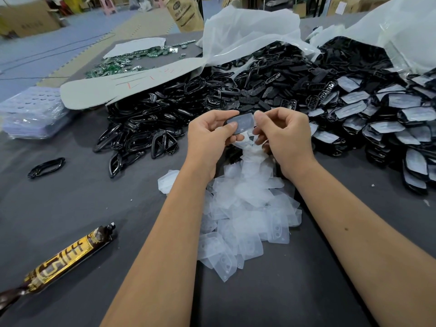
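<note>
Near edge, 6 o'clock: two bare forearms reach in over the dark table [70, 208].

8 o'clock, near: a gold-and-brown wrapped stick [63, 258] lies flat on the table, pointing toward the middle.

Centre, between the forearms: a loose heap of clear film pieces [245, 220], several with small round holes, piled up to just under the wrists.

Just above that heap, held clear of the table: a black cover [240, 122].
- The left hand [207, 135] grips its left end, with the thumb on top and the fingers curled beneath.
- The right hand [283, 135] is curled at its right end, and thumb and fingers pinch the pale film [250, 140] that hangs from the cover's underside.
- The cover's upper face looks greyish; I cannot tell whether film covers it.

9 o'clock: one black frame [46, 167] lies alone, well apart from the rest.

10 to 12 o'clock, behind the hands: a big heap of glossy black frames [151, 123], partly under a grey sheet [113, 88] marked with red lines.

10 o'clock, table edge: a stack of clear trays [33, 116].

1 o'clock: a heap of matte black slotted parts [271, 86].

2 to 3 o'clock: a heap of film-faced covers [377, 119].

11 o'clock, farther: green circuit boards [118, 63] spilling from under a grey sheet.

12 to 2 o'clock, far: crumpled white plastic bags [247, 31] over the black heaps.

Beyond the table: a brown paper sack [185, 13] and cardboard boxes [28, 20] on the floor.
</note>
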`<control>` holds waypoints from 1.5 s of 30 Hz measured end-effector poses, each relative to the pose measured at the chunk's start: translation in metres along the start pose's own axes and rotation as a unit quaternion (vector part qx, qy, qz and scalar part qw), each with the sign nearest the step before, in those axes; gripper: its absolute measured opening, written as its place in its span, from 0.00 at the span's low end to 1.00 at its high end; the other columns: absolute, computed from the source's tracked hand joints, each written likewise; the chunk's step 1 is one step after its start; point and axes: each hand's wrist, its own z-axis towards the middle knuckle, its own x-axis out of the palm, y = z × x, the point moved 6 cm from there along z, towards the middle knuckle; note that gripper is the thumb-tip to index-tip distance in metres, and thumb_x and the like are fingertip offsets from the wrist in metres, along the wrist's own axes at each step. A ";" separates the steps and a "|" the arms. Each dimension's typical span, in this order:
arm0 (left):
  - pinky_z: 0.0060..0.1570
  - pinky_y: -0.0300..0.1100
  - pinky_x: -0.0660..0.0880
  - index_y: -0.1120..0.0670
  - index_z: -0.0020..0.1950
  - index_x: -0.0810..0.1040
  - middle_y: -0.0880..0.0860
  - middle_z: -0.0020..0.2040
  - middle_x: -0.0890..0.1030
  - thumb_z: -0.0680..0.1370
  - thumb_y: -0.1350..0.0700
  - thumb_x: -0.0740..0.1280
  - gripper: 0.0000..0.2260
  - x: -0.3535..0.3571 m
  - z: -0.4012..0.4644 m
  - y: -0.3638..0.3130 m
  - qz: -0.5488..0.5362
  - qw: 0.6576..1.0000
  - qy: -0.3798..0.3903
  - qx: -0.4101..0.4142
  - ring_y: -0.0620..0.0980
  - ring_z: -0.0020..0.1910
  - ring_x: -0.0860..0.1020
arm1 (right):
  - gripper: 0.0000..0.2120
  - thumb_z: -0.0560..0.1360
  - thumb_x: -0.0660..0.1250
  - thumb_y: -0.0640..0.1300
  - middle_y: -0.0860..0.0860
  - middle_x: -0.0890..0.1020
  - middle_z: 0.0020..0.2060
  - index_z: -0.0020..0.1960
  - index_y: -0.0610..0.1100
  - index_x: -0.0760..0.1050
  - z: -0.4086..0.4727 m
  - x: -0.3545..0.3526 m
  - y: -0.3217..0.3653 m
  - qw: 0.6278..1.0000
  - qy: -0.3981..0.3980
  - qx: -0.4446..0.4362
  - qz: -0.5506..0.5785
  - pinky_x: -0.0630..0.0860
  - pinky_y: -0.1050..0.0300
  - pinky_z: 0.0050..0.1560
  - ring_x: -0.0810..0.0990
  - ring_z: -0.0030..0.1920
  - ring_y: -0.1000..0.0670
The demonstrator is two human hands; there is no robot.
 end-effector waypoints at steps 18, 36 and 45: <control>0.36 0.37 0.79 0.57 0.49 0.84 0.59 0.41 0.83 0.76 0.71 0.72 0.10 -0.024 0.005 0.000 -0.006 0.992 -0.124 -0.002 0.50 0.31 0.82 | 0.06 0.79 0.72 0.45 0.48 0.83 0.39 0.49 0.43 0.78 0.000 -0.020 0.003 0.989 -0.132 -0.051 -0.035 0.80 0.51 0.39 0.81 0.35 0.53; 0.33 0.35 0.77 0.59 0.50 0.84 0.57 0.40 0.82 0.76 0.71 0.71 0.09 -0.040 0.003 -0.007 -0.032 0.984 -0.177 -0.006 0.49 0.31 0.83 | 0.05 0.72 0.80 0.46 0.50 0.77 0.31 0.40 0.49 0.86 -0.036 0.048 0.021 0.908 0.391 -0.054 -0.141 0.67 0.61 0.33 0.70 0.32 0.54; 0.36 0.35 0.77 0.59 0.51 0.84 0.55 0.38 0.82 0.77 0.71 0.71 0.08 -0.040 0.000 -0.011 -0.032 0.983 -0.179 -0.001 0.48 0.31 0.82 | 0.13 0.82 0.69 0.39 0.53 0.78 0.25 0.39 0.38 0.80 -0.022 0.034 0.021 0.960 0.250 -0.100 -0.075 0.74 0.63 0.30 0.77 0.25 0.52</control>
